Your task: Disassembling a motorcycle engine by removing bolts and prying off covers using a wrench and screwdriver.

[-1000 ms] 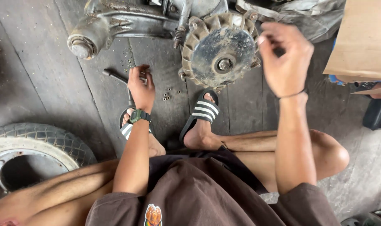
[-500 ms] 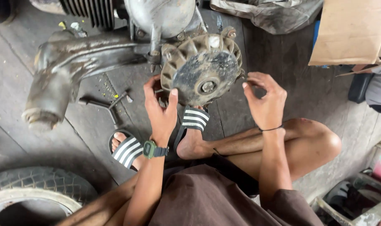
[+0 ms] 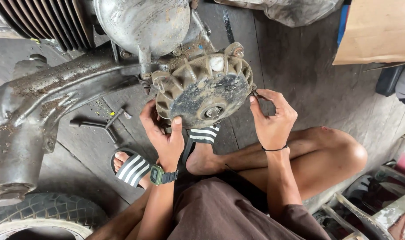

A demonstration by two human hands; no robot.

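Right in front of you, a grimy cast-metal engine casing [image 3: 55, 98] stretches across the grey concrete floor [image 3: 300, 80], its long arm pitted and crusted with dirt, with dark cooling fins at the top left and a smooth dented dome above the centre. At its end sits the round finned hub cover [image 3: 204, 89], dull grey, ribbed around the rim, smeared with black grease around a small central nut. Your left hand [image 3: 164, 133] grips the cover's lower left edge, thumb pressed flat on its face and fingers curled behind. Your right hand [image 3: 271, 118] is at the cover's right rim, thumb and fingertips pinched on a small dark part that is too small to make out. A knobbly rubber tyre [image 3: 47, 213] lies at the lower left. A brown cardboard sheet [image 3: 375, 31] lies at the upper right. A dark metal cross wrench [image 3: 102, 124] rests on the floor left of your left hand, near your striped sandal [image 3: 131, 166].
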